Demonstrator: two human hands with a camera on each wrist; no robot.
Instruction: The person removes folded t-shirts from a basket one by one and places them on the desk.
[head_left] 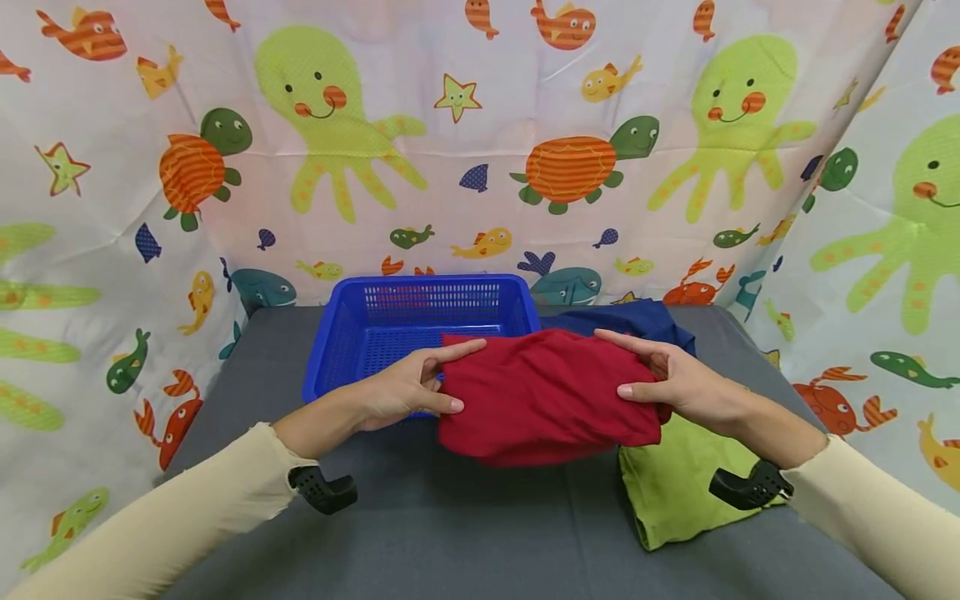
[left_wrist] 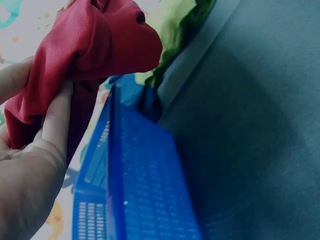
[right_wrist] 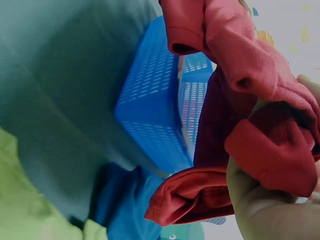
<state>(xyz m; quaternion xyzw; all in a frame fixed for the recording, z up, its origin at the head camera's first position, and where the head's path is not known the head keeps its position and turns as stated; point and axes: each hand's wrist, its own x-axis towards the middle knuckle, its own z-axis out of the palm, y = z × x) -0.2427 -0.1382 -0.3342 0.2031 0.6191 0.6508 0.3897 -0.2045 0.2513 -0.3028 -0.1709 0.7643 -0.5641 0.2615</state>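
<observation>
Both hands hold up a folded red garment (head_left: 547, 400) between them, above the grey table; its exact kind is hard to tell. The left hand (head_left: 408, 387) pinches its left end between thumb and fingers. At the opposite end, the right hand (head_left: 690, 387) grips it with the thumb on the near face. Loose folds and hems of the red garment (right_wrist: 260, 65) hang down in the right wrist view. Just behind it stands a blue plastic basket (head_left: 318, 367) with perforated walls, its right front part hidden by the garment. The visible part of the basket's floor is bare.
To the right lies a lime green folded cloth (head_left: 675, 492), partly under the right forearm. A dark blue cloth (head_left: 637, 321) lies behind the red garment, beside the basket. The grey table (head_left: 450, 533) is bounded at the back and sides by a sea-animal print curtain (head_left: 465, 192).
</observation>
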